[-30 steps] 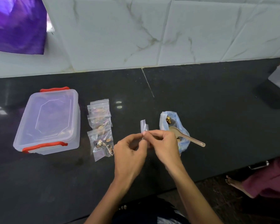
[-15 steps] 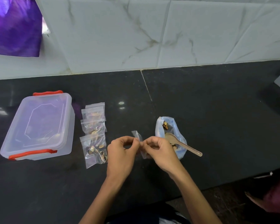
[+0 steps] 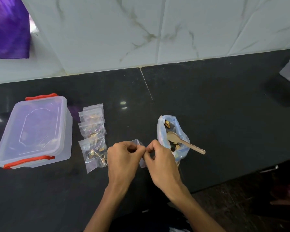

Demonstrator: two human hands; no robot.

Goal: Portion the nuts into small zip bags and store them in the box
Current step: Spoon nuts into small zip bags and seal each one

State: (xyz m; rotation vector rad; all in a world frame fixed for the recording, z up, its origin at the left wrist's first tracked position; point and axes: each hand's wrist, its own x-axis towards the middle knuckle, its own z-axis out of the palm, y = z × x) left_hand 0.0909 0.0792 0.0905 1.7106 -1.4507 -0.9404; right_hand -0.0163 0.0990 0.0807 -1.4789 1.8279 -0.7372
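Both hands meet over the dark countertop (image 3: 208, 101), near its front edge. The left hand (image 3: 124, 158) has its fingers curled, and its thumb and forefinger pinch one side of a small clear zip bag (image 3: 137, 142). The right hand (image 3: 161, 159) is curled likewise and pinches the other side of the same bag. The bag shows only in part between and above the fingertips; whether it holds anything cannot be told.

Just right of the right hand, a larger plastic bag of nuts (image 3: 172, 131) lies open on the countertop. A beige spoon (image 3: 184, 143) rests with its bowl in this bag and its handle pointing right and toward the front.

Left of the hands, a row of filled zip bags (image 3: 94, 133) lies overlapping on the countertop. Further left stands the clear box (image 3: 35, 129), with its lid on and red clasps at both ends.
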